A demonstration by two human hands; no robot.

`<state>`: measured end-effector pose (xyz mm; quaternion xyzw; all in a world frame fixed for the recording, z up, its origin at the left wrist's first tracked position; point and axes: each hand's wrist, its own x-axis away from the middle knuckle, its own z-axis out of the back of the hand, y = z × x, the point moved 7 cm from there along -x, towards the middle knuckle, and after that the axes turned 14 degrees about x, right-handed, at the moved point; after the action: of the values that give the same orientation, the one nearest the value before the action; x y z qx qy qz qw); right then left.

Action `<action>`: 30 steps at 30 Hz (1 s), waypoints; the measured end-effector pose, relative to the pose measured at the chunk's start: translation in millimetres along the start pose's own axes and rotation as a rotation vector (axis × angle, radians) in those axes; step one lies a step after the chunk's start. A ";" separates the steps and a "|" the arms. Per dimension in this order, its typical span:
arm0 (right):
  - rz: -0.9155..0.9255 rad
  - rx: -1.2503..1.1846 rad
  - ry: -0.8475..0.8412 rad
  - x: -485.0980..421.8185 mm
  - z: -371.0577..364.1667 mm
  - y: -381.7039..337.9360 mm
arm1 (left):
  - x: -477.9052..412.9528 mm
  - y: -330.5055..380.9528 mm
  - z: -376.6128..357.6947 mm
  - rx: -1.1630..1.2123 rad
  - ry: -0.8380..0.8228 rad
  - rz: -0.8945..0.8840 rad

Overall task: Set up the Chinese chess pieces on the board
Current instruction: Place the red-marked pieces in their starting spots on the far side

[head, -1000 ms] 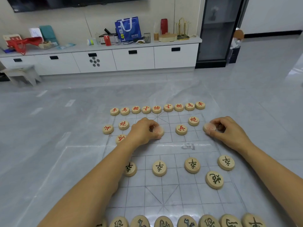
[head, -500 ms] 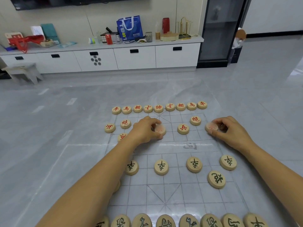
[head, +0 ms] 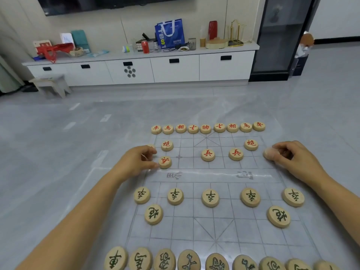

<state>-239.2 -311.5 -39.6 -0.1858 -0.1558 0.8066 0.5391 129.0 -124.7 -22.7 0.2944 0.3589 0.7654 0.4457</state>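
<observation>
left hand [head: 134,162] bare | right hand [head: 292,160] bare | forearms [head: 78,221] bare

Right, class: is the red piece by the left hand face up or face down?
Face up: the red piece lies flat on the board, its character showing; the left hand holds its edge.

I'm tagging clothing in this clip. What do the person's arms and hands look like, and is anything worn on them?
Both arms are bare as far as the frame shows. No sleeve is in view on the left arm or the right arm. The left hand and right hand wear no gloves. No watch or bracelet shows at either wrist.
</observation>
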 end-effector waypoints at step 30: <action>0.011 0.016 -0.022 -1.4 -2.0 1.0 | -13.7 34.1 -47.4 -0.214 -0.025 -0.075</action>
<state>-238.7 -313.0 -41.7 -0.1736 -0.1544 0.8128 0.5342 82.3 -162.3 -23.8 0.2413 0.2803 0.7784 0.5073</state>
